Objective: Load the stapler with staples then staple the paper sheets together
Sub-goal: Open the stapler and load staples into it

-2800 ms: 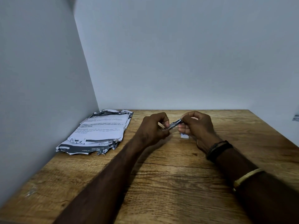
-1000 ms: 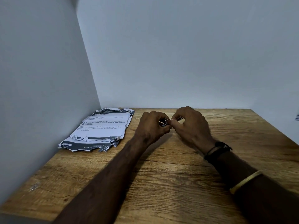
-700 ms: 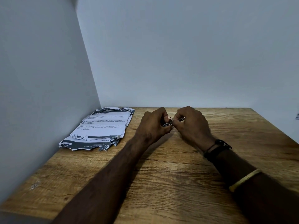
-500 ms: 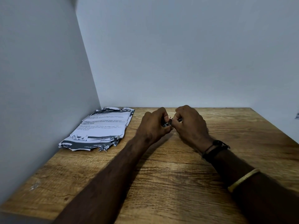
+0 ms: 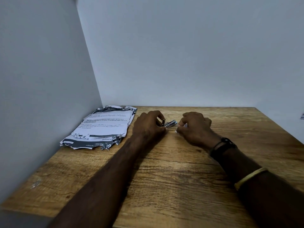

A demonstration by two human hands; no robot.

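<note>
left hand (image 5: 148, 126): fingers grip small silver metal stapler (image 5: 170, 123) near brown wooden table's (image 5: 181, 178) far edge | right hand (image 5: 195, 127): fingers curled (on what, I cannot tell) | risk: staples jam if I feed them skewed

A: What's the left hand (image 5: 148, 127) doing?
B: Gripping the small metal stapler (image 5: 170, 124), low over the wooden table (image 5: 164, 178).
A: And the right hand (image 5: 195, 129)?
B: Just beside the stapler's tip, fingers curled over a small white thing (image 5: 175, 131); can't tell what. Torn paper sheets (image 5: 102, 127) far left, by the wall (image 5: 41, 96).
</note>
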